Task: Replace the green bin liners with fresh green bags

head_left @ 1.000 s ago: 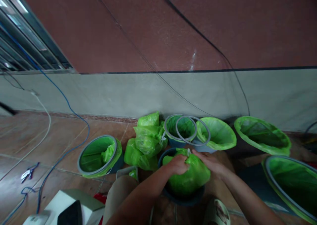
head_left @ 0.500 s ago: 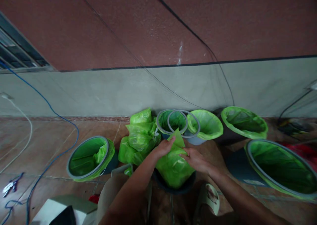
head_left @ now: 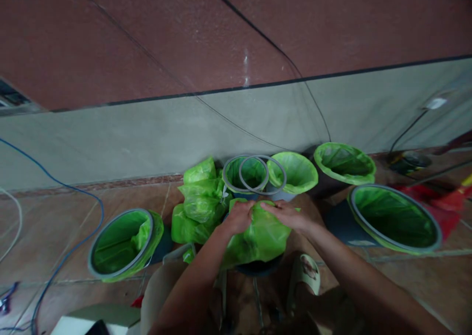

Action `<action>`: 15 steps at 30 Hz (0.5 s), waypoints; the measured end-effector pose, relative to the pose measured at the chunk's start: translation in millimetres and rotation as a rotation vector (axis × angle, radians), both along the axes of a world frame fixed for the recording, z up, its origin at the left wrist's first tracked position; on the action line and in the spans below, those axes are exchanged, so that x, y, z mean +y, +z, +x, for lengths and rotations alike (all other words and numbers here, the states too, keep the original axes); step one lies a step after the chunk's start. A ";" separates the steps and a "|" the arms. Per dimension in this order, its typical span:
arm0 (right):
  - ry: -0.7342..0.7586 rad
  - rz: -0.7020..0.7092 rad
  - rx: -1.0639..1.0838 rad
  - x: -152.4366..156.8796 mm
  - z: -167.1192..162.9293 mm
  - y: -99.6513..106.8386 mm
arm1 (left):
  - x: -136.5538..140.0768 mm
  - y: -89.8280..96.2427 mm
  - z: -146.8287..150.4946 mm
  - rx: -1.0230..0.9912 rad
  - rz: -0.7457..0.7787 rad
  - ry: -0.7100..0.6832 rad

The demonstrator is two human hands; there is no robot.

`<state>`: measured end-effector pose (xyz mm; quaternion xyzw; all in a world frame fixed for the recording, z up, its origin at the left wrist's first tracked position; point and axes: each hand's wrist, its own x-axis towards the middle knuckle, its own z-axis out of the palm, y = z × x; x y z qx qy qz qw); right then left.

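Where the head camera looks down, a bright green bag [head_left: 269, 234] fills the lower middle, draped over the mouth of a dark bin [head_left: 260, 269] on the tiled floor [head_left: 142, 193]. The left hand [head_left: 239, 216] is curled, its thumb and fingers pinching the bag's top edge. The right hand [head_left: 287, 214] lies just beside it with fingers stretched across the top of the bag; whether they grip the plastic, I cannot tell. A pale slipper [head_left: 310, 275] shows to the right of the dark bin. Left of the hands, tied green bags [head_left: 201, 204] are heaped near the wall [head_left: 147, 138]; further left stands an oval bin [head_left: 161, 244] with a green liner and a grey rim. Beyond the hands, two overlapping grey rings [head_left: 285, 177] rest over a pair of lined bins [head_left: 295, 171]. To the right are two more bins with green liners, a dark one [head_left: 324, 181] near the wall and a blue-grey one [head_left: 341, 224] nearer.
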<state>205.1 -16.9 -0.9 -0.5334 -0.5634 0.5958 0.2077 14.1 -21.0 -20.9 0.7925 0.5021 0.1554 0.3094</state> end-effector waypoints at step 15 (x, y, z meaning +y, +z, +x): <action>0.330 0.223 0.006 -10.5 -10.8 -6.9 | -6.6 36.2 -14.0 -0.266 -0.047 0.166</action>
